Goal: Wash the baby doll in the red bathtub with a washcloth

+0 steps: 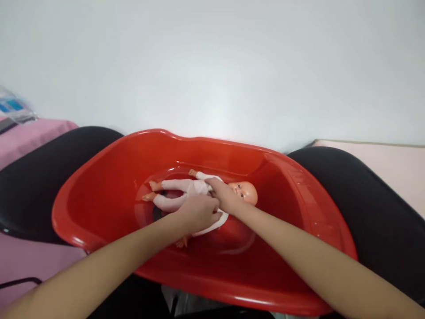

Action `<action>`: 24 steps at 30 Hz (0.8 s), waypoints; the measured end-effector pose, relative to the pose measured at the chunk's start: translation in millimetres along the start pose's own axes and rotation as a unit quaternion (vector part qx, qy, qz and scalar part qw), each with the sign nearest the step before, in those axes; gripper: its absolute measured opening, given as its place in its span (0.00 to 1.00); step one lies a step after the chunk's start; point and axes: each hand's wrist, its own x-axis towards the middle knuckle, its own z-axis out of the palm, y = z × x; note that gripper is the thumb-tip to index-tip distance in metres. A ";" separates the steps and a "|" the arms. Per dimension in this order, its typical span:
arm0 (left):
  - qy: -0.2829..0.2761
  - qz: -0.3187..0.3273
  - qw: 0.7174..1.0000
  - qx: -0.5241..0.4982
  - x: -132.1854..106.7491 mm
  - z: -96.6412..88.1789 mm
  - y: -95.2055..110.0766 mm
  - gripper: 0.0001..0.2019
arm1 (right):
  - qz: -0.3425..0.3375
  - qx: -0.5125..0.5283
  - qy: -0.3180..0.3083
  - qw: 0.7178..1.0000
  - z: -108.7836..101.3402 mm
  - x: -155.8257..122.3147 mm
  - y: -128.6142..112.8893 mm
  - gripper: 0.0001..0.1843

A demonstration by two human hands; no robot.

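Observation:
A baby doll (245,191) in white, long-sleeved clothing lies on its back in a red plastic baby bathtub (106,190), head to the right and bare feet to the left. Both hands meet over its middle. My left hand (201,212) is closed, its fingers curled in at the waist of the clothing. My right hand (223,195) pinches bunched white fabric (199,188) at the belly, close by the left fingers. The fingertips are partly hidden, and where the top ends and the trousers begin is covered.
The tub stands across black chair seats, one at the left (59,177) and one at the right (332,186). A white wall (212,66) rises behind it. Pink cloth (40,137) and a clear plastic package (13,106) lie at the far left.

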 end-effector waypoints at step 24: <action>-0.067 0.045 0.970 0.229 14.9 115.2 -53.3 0.36 | -0.027 -0.113 0.076 0.990 11.9 19.2 -2.8 0.11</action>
